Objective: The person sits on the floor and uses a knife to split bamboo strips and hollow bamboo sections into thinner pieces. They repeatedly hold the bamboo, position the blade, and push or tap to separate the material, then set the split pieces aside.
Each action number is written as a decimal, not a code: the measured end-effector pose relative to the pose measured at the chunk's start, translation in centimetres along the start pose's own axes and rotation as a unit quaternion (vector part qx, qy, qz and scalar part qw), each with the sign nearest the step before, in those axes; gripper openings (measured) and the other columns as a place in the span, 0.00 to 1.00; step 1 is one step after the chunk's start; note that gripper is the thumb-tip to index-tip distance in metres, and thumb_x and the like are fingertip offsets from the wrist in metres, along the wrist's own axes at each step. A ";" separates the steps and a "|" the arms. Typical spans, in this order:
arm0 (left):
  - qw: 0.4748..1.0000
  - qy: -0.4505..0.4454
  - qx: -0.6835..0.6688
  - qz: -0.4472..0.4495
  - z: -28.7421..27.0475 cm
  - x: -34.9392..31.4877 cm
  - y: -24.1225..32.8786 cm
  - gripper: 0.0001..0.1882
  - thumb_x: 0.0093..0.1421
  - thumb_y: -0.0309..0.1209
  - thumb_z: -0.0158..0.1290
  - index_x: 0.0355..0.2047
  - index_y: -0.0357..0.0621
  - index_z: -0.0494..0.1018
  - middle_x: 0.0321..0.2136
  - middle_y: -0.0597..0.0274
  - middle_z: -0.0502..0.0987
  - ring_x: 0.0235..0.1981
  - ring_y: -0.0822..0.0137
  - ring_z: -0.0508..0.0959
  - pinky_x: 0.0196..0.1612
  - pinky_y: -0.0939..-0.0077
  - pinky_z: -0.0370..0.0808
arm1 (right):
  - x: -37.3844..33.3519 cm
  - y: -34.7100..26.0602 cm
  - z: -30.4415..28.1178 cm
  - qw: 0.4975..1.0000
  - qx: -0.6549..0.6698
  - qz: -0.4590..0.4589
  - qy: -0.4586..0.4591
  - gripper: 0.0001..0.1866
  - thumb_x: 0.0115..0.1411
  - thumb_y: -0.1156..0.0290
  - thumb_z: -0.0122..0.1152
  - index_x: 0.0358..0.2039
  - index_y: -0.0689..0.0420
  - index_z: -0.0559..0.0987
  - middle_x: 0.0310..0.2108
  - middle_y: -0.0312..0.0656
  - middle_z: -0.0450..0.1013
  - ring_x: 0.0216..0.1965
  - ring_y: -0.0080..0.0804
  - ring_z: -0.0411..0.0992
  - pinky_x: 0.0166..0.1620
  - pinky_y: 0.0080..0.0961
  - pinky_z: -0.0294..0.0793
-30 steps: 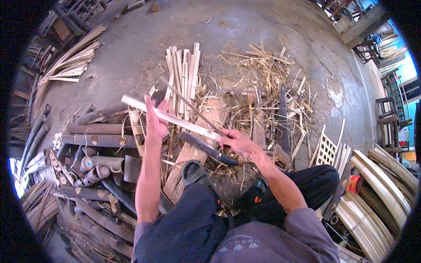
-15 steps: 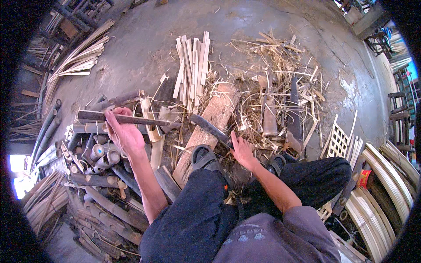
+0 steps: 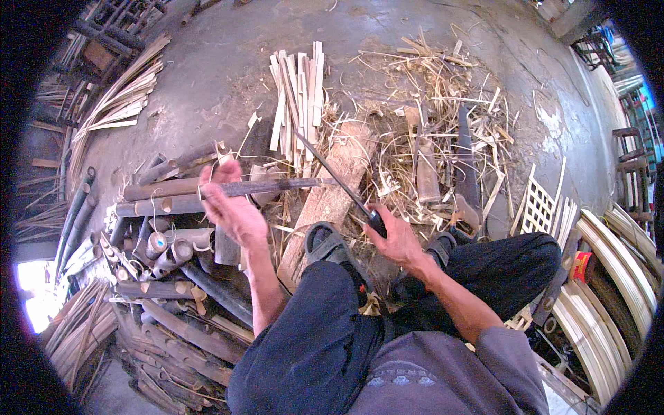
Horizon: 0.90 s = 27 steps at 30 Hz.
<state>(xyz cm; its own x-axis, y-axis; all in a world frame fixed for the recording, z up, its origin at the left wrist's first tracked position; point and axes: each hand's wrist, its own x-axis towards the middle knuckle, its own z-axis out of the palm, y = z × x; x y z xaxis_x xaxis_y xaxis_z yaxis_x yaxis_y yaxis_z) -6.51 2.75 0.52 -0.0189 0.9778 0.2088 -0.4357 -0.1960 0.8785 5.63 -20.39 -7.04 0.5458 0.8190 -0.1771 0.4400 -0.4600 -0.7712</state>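
My left hand [image 3: 238, 214] is closed around one end of a dark bamboo strip [image 3: 287, 185], which points right, its far end over a worn wooden block [image 3: 354, 142]. My right hand [image 3: 400, 242] grips the dark handle of a long-bladed knife [image 3: 325, 162]. The blade slants up and left with its thin edge-on side showing, and it crosses over the block near the strip's end. From this view I cannot tell whether blade and strip touch. A sandalled foot [image 3: 328, 249] rests against the block's near end.
Pale split strips [image 3: 301, 97] lie beyond the block. Shavings [image 3: 443, 76] litter the floor to the right, around a handsaw [image 3: 465, 159]. Cut bamboo tubes [image 3: 166, 206] are piled at my left. A woven lattice piece [image 3: 538, 211] and bundled pale slats [image 3: 577, 332] stand on the right.
My left hand has moved right with the bamboo strip, bringing its end over the block. My right hand has raised and turned the knife, so its blade now points more steeply upward.
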 end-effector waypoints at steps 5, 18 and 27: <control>0.997 0.019 -0.056 0.039 -1.7 1.1 0.4 0.20 0.67 0.48 0.42 0.27 0.46 0.63 0.20 0.68 0.61 0.23 0.75 0.61 0.28 0.79 0.60 | -1.2 0.1 2.9 0.997 0.067 0.005 -0.045 0.28 0.62 0.49 0.50 0.55 0.53 0.63 0.37 0.57 0.75 0.40 0.59 0.73 0.43 0.47 0.72; 0.998 0.046 0.016 0.040 2.1 -3.9 1.6 0.26 0.67 0.50 0.40 0.17 0.51 0.52 0.09 0.73 0.49 0.11 0.79 0.49 0.15 0.81 0.48 | -0.2 -6.0 2.5 0.986 0.146 0.016 -0.078 0.20 0.61 0.53 0.53 0.44 0.57 0.72 0.21 0.56 0.71 0.26 0.54 0.73 0.32 0.43 0.70; 0.993 0.080 0.065 0.059 1.1 -2.2 1.0 0.26 0.67 0.51 0.41 0.16 0.51 0.52 0.09 0.74 0.50 0.12 0.77 0.51 0.16 0.81 0.49 | 1.0 -1.1 4.5 0.992 0.076 0.074 -0.068 0.30 0.61 0.40 0.43 0.38 0.59 0.72 0.25 0.61 0.73 0.33 0.62 0.73 0.36 0.51 0.71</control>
<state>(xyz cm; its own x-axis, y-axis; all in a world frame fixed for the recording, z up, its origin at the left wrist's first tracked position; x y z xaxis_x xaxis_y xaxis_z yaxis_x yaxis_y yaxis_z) -5.89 0.30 1.43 -0.2103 0.9448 0.2514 -0.3033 -0.3075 0.9019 2.47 -17.53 -9.10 0.4905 0.7901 -0.3676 0.2435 -0.5293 -0.8128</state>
